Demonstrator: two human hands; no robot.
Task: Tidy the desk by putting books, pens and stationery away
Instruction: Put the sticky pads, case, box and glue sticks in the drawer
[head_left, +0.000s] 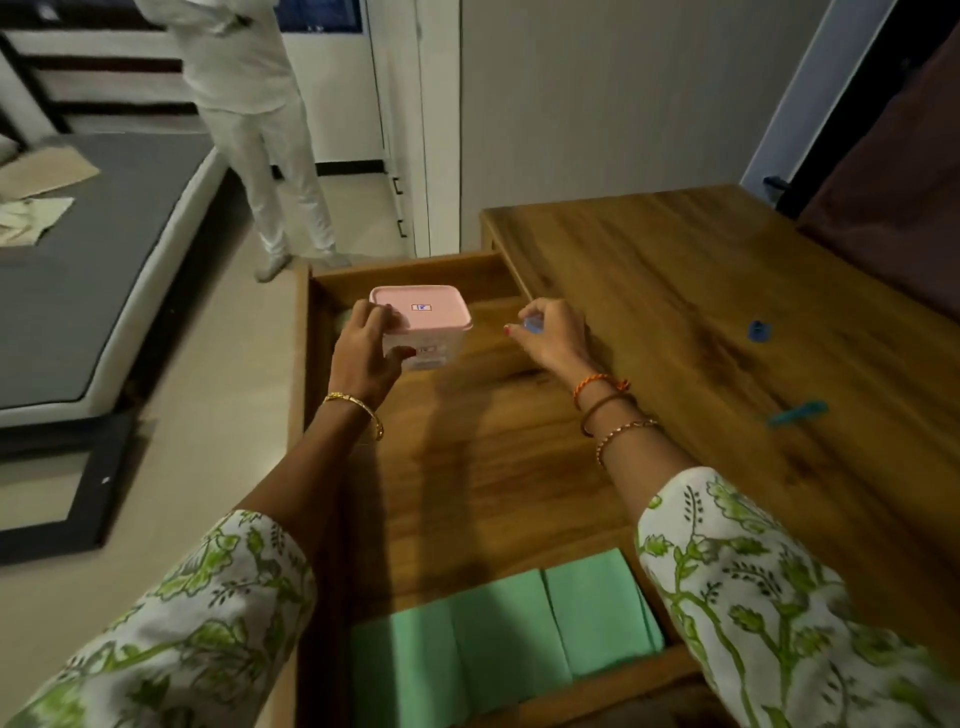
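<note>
My left hand (366, 347) gripped the pink lidded box (423, 325) by its near corner, fingers curled over the lid, holding it inside the open drawer (467, 467) at its far end. My right hand (548, 335) hovered just beside it, pinching a small blue item (532, 325) between the fingertips; I could not tell what it was. Folded green sheets (509, 634) lay at the drawer's near end. On the table (675, 270) to the right sat two blue bits (758, 331), well apart.
</note>
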